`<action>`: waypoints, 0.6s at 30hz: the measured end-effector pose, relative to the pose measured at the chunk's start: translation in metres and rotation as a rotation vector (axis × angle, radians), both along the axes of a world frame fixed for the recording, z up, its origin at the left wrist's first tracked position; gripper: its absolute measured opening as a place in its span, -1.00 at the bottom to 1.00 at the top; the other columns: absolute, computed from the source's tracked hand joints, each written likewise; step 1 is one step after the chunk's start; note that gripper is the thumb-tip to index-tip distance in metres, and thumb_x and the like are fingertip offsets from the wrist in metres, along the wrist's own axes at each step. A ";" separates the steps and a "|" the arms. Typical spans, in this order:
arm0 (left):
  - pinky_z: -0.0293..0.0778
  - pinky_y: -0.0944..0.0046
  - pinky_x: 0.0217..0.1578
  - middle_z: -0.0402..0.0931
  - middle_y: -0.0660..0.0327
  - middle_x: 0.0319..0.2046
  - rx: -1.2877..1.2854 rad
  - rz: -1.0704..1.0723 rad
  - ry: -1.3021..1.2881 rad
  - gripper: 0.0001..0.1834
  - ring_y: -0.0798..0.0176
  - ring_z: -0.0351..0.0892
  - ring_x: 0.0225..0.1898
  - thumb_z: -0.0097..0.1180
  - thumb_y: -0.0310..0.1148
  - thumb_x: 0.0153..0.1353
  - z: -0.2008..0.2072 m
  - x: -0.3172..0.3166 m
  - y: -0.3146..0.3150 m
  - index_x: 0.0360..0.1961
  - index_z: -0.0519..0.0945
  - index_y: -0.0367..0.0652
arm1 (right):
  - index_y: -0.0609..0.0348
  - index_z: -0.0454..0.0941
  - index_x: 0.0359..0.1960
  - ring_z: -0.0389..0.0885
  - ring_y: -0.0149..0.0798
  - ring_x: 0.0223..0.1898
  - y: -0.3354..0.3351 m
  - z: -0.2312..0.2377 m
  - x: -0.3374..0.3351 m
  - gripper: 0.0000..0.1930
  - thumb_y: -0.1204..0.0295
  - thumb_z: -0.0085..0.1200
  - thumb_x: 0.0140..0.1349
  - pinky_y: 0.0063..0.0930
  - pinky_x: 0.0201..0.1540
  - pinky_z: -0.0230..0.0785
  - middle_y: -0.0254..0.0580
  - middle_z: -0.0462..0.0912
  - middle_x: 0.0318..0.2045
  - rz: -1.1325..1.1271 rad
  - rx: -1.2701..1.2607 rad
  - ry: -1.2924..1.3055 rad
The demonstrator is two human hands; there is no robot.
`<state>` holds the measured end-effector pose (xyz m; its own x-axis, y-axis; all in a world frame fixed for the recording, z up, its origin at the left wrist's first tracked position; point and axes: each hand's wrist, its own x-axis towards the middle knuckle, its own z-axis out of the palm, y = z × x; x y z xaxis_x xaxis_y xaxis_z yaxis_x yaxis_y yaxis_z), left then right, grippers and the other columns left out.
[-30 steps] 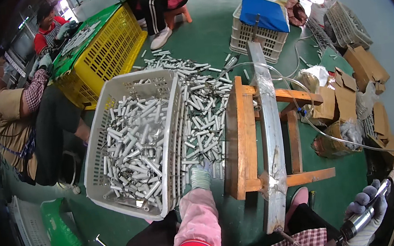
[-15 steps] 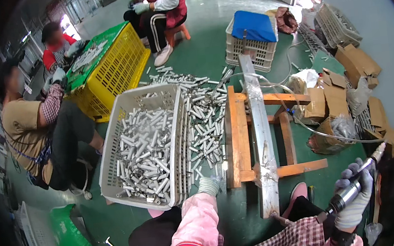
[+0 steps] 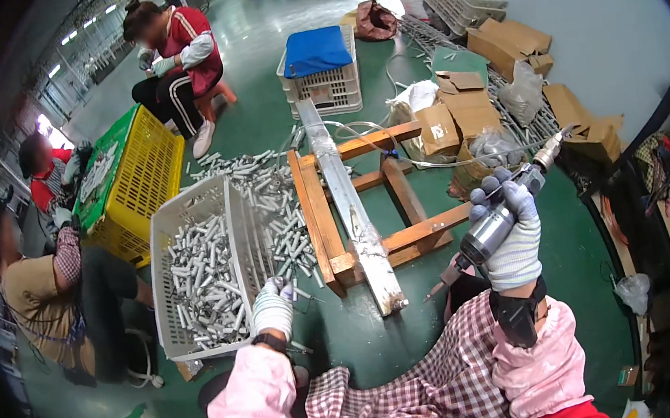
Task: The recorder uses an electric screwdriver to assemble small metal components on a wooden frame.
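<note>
Right hand (image 3: 516, 237) clamped around a power tool (image 3: 487, 238), the left hand (image 3: 272, 309), grip unclear, seemingly gathers tubes (image 3: 293, 242), the next pick calling for precision

A metal bar (image 3: 361, 243) lies on the wooden frame (image 3: 318, 227); left of the frame, loose tubes (image 3: 289, 234), then a tube-filled crate (image 3: 162, 288); behind, a cloth-covered crate (image 3: 339, 93); right, cardboard boxes (image 3: 468, 113).
</note>
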<state>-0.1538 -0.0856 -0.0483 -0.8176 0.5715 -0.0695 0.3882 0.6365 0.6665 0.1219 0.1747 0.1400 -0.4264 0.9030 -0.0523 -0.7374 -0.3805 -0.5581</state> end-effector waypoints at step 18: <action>0.44 0.44 -0.35 0.56 0.20 -0.31 0.319 -0.489 -0.887 -0.75 0.43 0.52 -0.42 0.06 -0.47 0.26 0.141 0.152 0.076 -0.06 0.54 -0.34 | 0.15 0.34 -0.05 0.61 -0.23 -0.35 0.009 -0.003 0.013 -0.62 0.39 0.17 0.12 -0.50 -0.39 0.53 -0.16 0.57 -0.35 -0.096 0.009 -0.025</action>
